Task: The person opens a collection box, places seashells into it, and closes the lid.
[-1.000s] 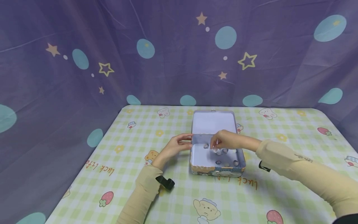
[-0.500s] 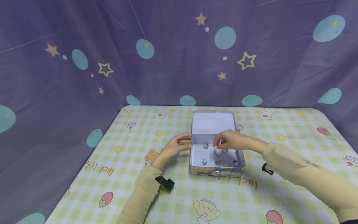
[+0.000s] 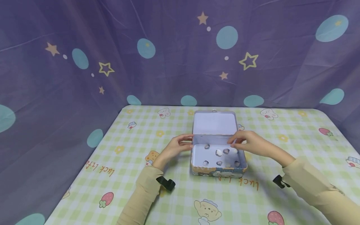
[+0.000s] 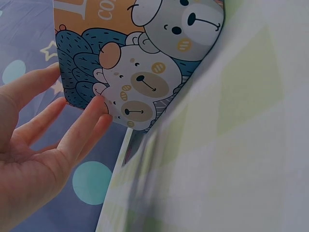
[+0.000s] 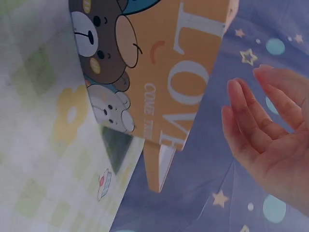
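An open tin box [image 3: 203,171] with cartoon bears on its sides stands on the table, its lid [image 3: 214,122] tilted back. Several small whitish and brownish shell-like pieces [image 3: 218,152] lie scattered on its pale floor. My left hand [image 3: 175,148] rests its extended fingertips against the box's left side; the left wrist view shows those fingers [image 4: 79,130] on the printed wall. Over the right rim is my right hand [image 3: 250,143], its fingers loosely bent and partly inside the box. Nothing shows between the fingers [image 5: 237,99] in the right wrist view.
A green checked tablecloth [image 3: 157,203] with printed fruit and animals covers the table. Behind it and to the left hangs a purple curtain [image 3: 168,78] with stars and dots. A black strap [image 3: 166,183] sits on the left sleeve.
My right hand has moved right, from the box's middle to its right rim, uncovering pieces there. A piece has appeared at the box's front left since one second ago. My left hand stays put.
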Demonstrator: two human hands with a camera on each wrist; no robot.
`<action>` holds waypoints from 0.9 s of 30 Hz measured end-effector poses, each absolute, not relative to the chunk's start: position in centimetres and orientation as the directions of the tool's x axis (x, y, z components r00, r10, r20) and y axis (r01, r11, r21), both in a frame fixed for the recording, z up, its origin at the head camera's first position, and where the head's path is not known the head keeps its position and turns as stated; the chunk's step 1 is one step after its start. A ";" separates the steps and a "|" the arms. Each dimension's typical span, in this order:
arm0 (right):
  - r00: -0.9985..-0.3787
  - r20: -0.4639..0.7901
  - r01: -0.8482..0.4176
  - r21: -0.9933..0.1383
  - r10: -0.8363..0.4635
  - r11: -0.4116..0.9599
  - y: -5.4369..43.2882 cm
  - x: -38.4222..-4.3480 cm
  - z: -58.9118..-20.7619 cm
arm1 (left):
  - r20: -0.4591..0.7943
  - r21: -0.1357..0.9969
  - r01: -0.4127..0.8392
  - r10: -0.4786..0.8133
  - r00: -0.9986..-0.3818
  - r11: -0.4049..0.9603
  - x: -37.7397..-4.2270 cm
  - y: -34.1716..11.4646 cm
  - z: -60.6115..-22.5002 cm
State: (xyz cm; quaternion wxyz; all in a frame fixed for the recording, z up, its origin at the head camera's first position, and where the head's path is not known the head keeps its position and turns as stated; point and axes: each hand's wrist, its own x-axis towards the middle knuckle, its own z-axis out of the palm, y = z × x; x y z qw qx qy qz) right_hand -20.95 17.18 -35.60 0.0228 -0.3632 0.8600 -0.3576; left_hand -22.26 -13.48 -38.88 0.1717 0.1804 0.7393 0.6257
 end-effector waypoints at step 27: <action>-0.869 0.294 -0.492 -0.593 -0.398 0.638 24.6 -17.6 -36.9 | -0.033 0.988 0.045 0.478 -0.878 0.150 -22.3 -13.5 -38.9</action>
